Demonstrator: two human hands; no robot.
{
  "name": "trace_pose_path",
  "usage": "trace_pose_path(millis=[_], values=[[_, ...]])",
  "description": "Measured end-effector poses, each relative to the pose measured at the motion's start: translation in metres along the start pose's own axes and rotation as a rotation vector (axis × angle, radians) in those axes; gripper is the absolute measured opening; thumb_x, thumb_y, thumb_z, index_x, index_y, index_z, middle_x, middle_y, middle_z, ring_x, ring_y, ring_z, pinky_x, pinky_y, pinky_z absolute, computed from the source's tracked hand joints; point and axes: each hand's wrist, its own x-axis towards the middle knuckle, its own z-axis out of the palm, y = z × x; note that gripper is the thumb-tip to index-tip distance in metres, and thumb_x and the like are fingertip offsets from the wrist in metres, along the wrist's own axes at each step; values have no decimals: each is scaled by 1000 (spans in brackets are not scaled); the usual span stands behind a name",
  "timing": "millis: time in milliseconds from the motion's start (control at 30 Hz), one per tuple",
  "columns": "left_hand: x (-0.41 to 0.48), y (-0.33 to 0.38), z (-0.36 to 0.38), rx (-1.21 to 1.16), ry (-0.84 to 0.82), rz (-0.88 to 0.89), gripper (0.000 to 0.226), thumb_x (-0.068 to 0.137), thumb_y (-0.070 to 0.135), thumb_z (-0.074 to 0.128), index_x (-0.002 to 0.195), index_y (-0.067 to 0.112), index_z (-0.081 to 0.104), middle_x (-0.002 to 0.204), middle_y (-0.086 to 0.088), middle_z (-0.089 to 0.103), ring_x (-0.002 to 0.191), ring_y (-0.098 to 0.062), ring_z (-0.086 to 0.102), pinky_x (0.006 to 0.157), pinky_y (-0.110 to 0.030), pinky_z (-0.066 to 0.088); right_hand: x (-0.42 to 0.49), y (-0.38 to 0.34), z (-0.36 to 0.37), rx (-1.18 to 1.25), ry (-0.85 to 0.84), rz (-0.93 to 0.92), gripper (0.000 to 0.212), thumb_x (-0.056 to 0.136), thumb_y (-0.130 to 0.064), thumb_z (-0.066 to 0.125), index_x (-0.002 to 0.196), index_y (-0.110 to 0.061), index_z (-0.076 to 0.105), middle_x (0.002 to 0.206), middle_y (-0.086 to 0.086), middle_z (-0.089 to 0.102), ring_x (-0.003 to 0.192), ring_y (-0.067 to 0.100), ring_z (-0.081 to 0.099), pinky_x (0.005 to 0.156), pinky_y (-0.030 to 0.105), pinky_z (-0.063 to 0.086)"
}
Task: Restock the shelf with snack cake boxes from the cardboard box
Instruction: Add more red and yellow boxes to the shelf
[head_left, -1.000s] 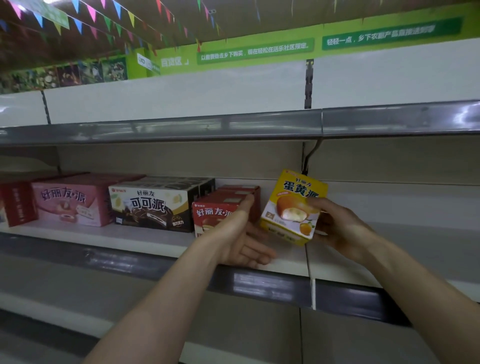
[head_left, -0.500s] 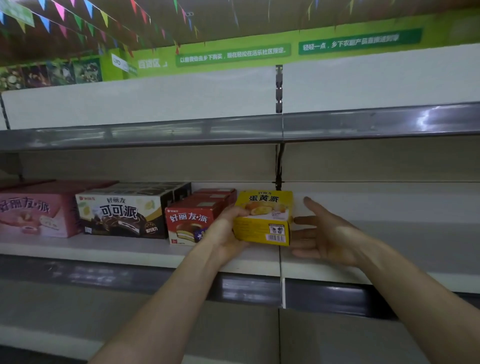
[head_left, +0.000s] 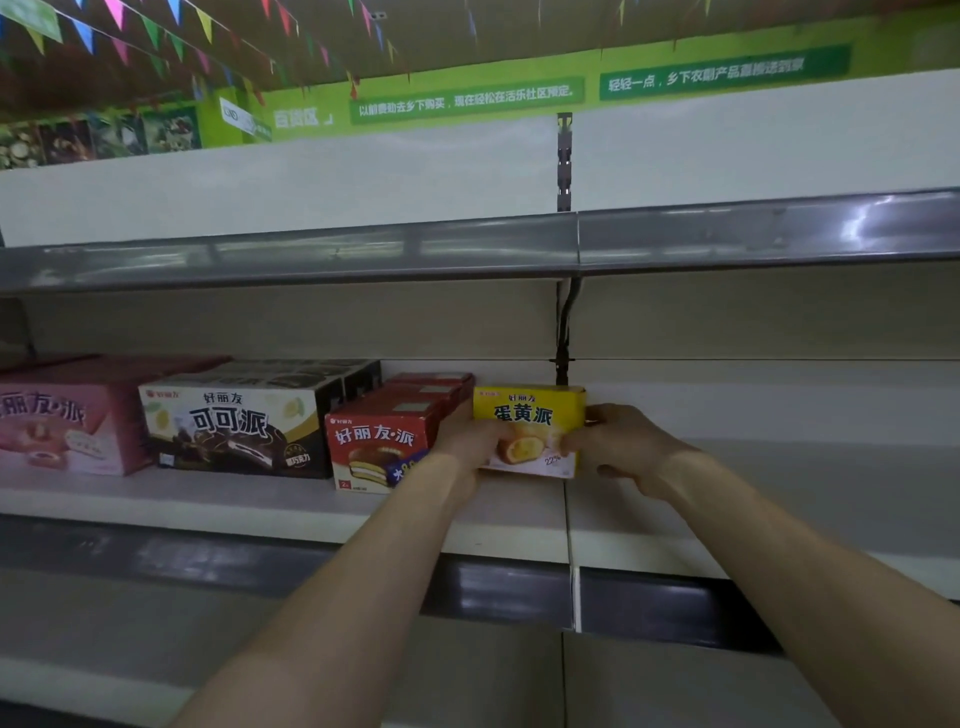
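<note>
Open shelf (head_left: 753, 483) board is stretching away to the right of the yellow box (head_left: 530, 415), leaving wide room there. On the left, the red box (head_left: 382, 441) is standing just beside the yellow one (the left hand (head_left: 467, 441) is filling the narrow gap between them). The black box (head_left: 234, 421) and pink box (head_left: 57, 415) are blocking the shelf further left. The upper shelf (head_left: 571, 244) is capping the headroom overhead.

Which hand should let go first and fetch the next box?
Probably the right hand: the shelf beside it is bare, so it can withdraw freely. The left hand sits wedged between the yellow box and red box.
</note>
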Motion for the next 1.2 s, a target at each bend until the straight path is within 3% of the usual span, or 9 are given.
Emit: trace_pose_path(millis=[100, 233, 433, 533, 700, 800, 900, 1100, 1200], values=[[12, -4, 6, 190, 60, 77, 27, 82, -1, 65, 107, 10, 67, 107, -8, 69, 102, -24, 65, 94, -33, 50, 15, 2, 4, -54, 35, -38, 33, 85, 2, 63, 116, -5, 54, 105, 13, 60, 76, 15, 56, 62, 24, 44], [25, -9, 17, 506, 71, 126, 27, 83, 25, 59, 109, 21, 65, 110, -2, 69, 100, -23, 65, 84, -30, 49, 37, 9, 9, -173, 112, -67, 43, 86, -6, 64, 128, -12, 54, 109, 12, 62, 96, 26, 60, 70, 29, 46], [38, -8, 23, 586, 188, 66, 42, 84, 22, 58, 124, 11, 50, 117, -12, 65, 101, -33, 65, 86, -41, 55, 55, 6, 16, -325, 154, -39, 52, 85, -10, 65, 134, -11, 47, 123, 13, 58, 110, 31, 59, 90, 40, 51], [34, -7, 24, 560, 214, 86, 54, 92, 17, 55, 139, 5, 32, 131, -18, 55, 118, -35, 55, 94, -36, 45, 65, 1, 25, -363, 154, -31, 47, 84, -10, 64, 130, -9, 50, 121, 13, 59, 108, 30, 60, 89, 39, 52], [28, -14, 28, 515, 152, 171, 84, 90, 14, 58, 152, 8, 3, 139, -21, 45, 123, -37, 49, 100, -39, 41, 76, 0, 33, -508, 235, -38, 29, 88, -14, 55, 116, -9, 57, 113, 10, 64, 97, 28, 63, 74, 29, 47], [27, -13, 28, 623, 159, 205, 86, 91, 13, 59, 154, 8, 0, 148, -18, 26, 127, -39, 43, 102, -38, 36, 79, 4, 34, -574, 283, -41, 24, 94, -15, 50, 116, -8, 55, 115, 12, 62, 104, 30, 60, 73, 26, 39], [26, -12, 25, 737, 179, 262, 85, 91, 13, 59, 154, 11, 2, 141, -18, 24, 119, -42, 48, 100, -39, 37, 83, 10, 33, -595, 333, -67, 27, 97, -18, 46, 121, -8, 52, 119, 14, 61, 107, 33, 58, 75, 27, 37], [29, -19, 20, 861, 111, 290, 86, 93, 13, 56, 154, 26, -3, 135, -20, 38, 121, -40, 47, 98, -42, 38, 74, 13, 34, -868, 410, -239, 71, 90, -22, 60, 149, -18, 21, 127, 16, 47, 114, 36, 48, 82, 39, 43], [31, -21, 18, 891, 106, 314, 85, 92, 14, 56, 154, 24, -1, 134, -19, 43, 121, -37, 48, 95, -40, 40, 67, 5, 36, -1005, 508, -461, 61, 86, -11, 57, 144, -17, 38, 132, 15, 39, 119, 34, 40, 87, 39, 41]])
